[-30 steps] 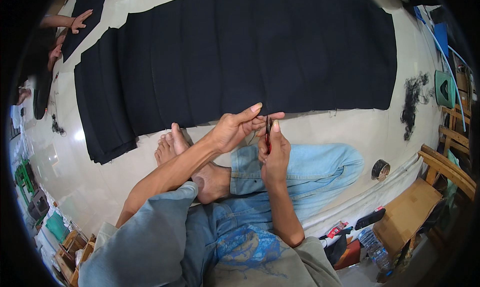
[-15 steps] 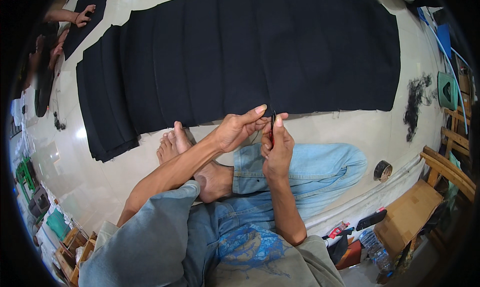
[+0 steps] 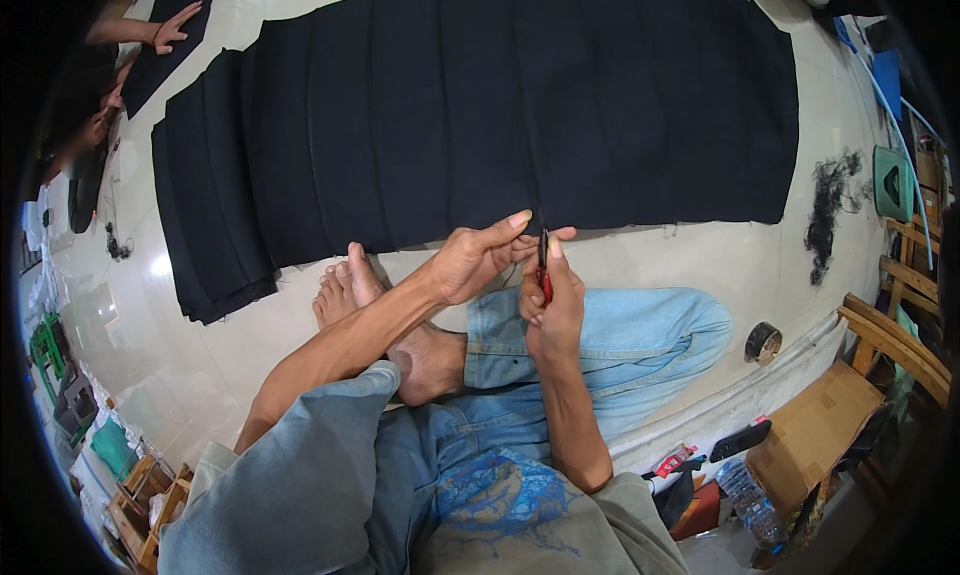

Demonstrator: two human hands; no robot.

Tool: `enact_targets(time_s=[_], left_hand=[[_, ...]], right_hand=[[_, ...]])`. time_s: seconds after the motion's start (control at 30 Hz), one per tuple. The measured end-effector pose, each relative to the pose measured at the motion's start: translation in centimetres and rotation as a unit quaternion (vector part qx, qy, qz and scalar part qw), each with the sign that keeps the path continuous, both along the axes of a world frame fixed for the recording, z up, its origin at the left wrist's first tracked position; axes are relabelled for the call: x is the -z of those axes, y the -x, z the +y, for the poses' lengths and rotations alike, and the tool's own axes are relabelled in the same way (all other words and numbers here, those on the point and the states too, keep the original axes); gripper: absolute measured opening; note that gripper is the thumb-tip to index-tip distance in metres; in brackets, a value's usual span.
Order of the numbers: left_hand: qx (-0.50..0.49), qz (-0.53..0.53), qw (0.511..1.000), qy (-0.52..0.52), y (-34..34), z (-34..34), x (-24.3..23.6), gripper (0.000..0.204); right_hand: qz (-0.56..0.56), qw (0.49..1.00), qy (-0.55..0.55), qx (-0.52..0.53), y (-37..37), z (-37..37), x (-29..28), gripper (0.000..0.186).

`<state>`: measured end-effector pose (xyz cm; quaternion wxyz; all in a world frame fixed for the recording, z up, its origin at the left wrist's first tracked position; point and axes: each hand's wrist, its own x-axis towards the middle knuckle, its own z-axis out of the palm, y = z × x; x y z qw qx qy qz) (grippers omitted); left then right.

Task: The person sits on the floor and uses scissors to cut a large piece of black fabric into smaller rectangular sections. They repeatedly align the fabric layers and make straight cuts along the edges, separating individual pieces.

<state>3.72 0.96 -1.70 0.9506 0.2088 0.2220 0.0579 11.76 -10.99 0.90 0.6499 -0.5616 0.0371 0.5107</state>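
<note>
Dark navy cloth [image 3: 470, 105] lies spread across the floor in front of me, in overlapping folds or layers that bunch up at the left. My left hand [image 3: 472, 263] pinches its near edge between thumb and fingers, close to a seam line. Just right of it, my right hand [image 3: 555, 315] is closed around small thread snips [image 3: 544, 275] with red on the grip and dark blades. The blade tips point up at the cloth's edge, beside my left fingertips. Whether they touch a thread is too small to tell.
A bare foot [image 3: 425, 360] rests close below the cloth edge. To the right are a tape roll [image 3: 764, 343], a heap of black thread scraps [image 3: 828, 215], a cardboard piece [image 3: 815, 430] and a phone [image 3: 741, 441]. At upper left, another person's hand [image 3: 178, 29] is on dark cloth.
My right hand has turned slightly, so more of the snips' red grip and blades shows. My left hand stays at the cloth edge. The other person's hand has spread its fingers.
</note>
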Motion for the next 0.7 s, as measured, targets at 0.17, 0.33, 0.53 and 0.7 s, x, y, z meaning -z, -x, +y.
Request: enact_targets(time_s=[0.17,0.33,0.53,0.7], left_hand=[[-0.023,0.008,1.000,-0.004,0.0,0.2,0.5,0.037],[-0.064,0.029,0.997,-0.011,-0.5,0.2,0.9,0.032],[-0.010,0.127,0.987,-0.103,0.0,2.0,0.4,0.039],[0.054,0.183,0.957,-0.218,0.7,3.4,-0.3,0.051]], right_hand=[[-0.031,0.998,0.012,0.056,0.8,-2.0,-0.2,0.051],[-0.048,0.985,0.049,0.161,-2.4,-0.2,-0.2,0.062],[-0.026,0.981,0.035,0.190,-7.4,0.4,0.9,0.048],[-0.389,0.899,0.183,-0.087,-2.4,-1.0,2.7,0.030]])
